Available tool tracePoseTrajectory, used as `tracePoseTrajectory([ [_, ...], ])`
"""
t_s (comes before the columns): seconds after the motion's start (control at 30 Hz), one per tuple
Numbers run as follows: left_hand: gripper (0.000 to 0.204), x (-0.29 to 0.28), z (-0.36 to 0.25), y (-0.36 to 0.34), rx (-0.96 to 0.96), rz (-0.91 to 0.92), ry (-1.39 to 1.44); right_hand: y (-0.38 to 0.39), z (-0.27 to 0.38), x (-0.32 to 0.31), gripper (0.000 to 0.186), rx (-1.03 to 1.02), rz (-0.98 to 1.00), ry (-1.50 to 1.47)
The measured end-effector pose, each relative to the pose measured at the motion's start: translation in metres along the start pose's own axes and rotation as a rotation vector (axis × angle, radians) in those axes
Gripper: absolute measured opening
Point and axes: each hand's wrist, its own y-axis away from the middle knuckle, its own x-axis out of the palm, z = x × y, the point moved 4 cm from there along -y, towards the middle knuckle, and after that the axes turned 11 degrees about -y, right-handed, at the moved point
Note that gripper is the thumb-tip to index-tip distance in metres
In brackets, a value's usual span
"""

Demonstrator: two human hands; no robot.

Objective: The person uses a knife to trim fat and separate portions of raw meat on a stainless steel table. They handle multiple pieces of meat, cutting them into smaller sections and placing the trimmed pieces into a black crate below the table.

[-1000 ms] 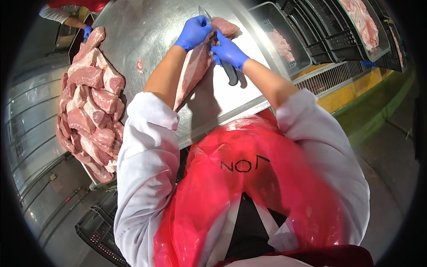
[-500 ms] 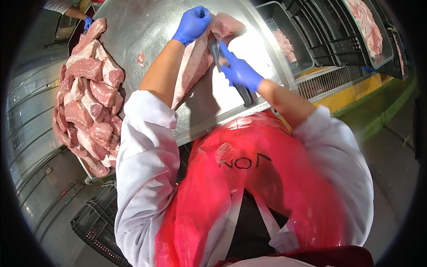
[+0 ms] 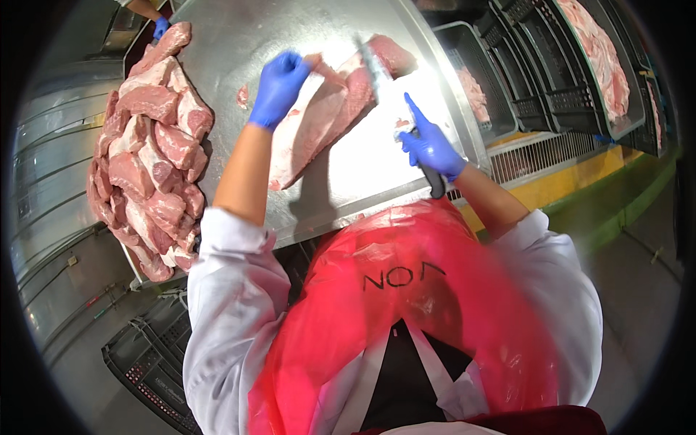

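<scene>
A long piece of raw meat (image 3: 330, 116) with a pale fat side lies on the metal work table (image 3: 239, 32). My blue-gloved left hand (image 3: 279, 88) is closed at its upper left edge, pinching a flap there. In my right hand (image 3: 435, 151), also blue-gloved, is a knife (image 3: 433, 181) with a dark handle, the index finger stretched out toward the blade. The blurred blade points away from me, across or just above the meat's far right part; whether it touches, I cannot tell. A small meat scrap (image 3: 242, 96) lies left of my left hand.
A large heap of meat pieces (image 3: 156, 156) covers the table's left side. Beyond it shows another person's gloved hand (image 3: 161, 27). Dark crates (image 3: 533, 69) stand at the right; a nearer crate (image 3: 500, 87) and a farther one hold pale pieces. Another dark crate (image 3: 156, 370) is low at left.
My left hand has shifted left with the meat's edge, and the flap lies more opened out. My right hand has drawn right and toward me with the knife. The whole view has shifted slightly.
</scene>
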Motion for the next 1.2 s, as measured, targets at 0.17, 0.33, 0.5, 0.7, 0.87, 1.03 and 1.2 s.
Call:
tracePoseTrajectory([
  [0.17, 0.044, 0.016, 0.073, 0.038, 0.255, -0.137, -0.419, -0.045, 0.004, -0.021, 0.063, -0.092, -0.186, -0.096],
  [0.33, 0.041, 0.046, 0.013, 0.004, 0.186, 0.318, -0.729, -0.103, 0.019, 0.009, 0.076, -0.159, -0.072, -0.046],
  [0.5, 0.038, 0.041, -0.014, -0.004, 0.228, 0.279, -0.615, -0.122, 0.013, 0.031, 0.086, -0.018, 0.107, 0.116],
  [0.7, 0.025, 0.05, -0.036, -0.012, 0.23, 0.295, -0.636, -0.05, 0.01, 0.043, 0.084, 0.011, 0.202, 0.159],
  [0.87, 0.021, 0.041, -0.05, -0.027, 0.214, 0.24, -0.557, -0.104, 0.011, 0.054, 0.081, -0.067, 0.175, -0.025],
  [1.03, 0.016, 0.027, -0.034, -0.017, 0.204, 0.074, -0.29, -0.033, 0.011, 0.063, 0.081, 0.119, 0.249, 0.172],
  [1.2, 0.017, 0.036, -0.048, -0.004, 0.017, -0.21, 0.007, -0.124, 0.0, 0.08, 0.081, -0.161, 0.176, 0.167],
])
